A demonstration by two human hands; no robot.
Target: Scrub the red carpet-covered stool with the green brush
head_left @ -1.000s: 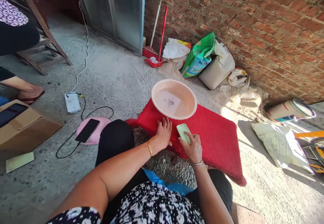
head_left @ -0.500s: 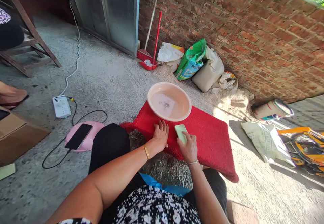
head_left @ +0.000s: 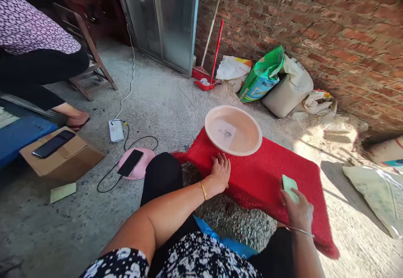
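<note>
A red, fuzzy cloth (head_left: 252,177) lies spread over a low support in front of my knees. On its left part, palm down, my left hand (head_left: 221,171) rests with the fingers stretched out, just below the near rim of the basin. My right hand (head_left: 297,209) is closed around a flat pale green block with rounded corners (head_left: 290,185), held low at the cloth's right part; its exact kind I cannot make out. The pale pink basin (head_left: 255,144) sits at the cloth's far left edge, with what looks like clear water inside.
To my left are a pink stool (head_left: 145,162) bearing a charging phone (head_left: 130,163), a power strip (head_left: 116,131) and a cardboard box (head_left: 63,156). A seated person's leg (head_left: 37,70) shows behind. Sacks (head_left: 264,76) and a red dustpan (head_left: 204,85) stand by the brick wall.
My right hand has slid rightward across the cloth with the pale green block. My left hand stays below the basin. The view has turned left, showing more of the seated person and the box.
</note>
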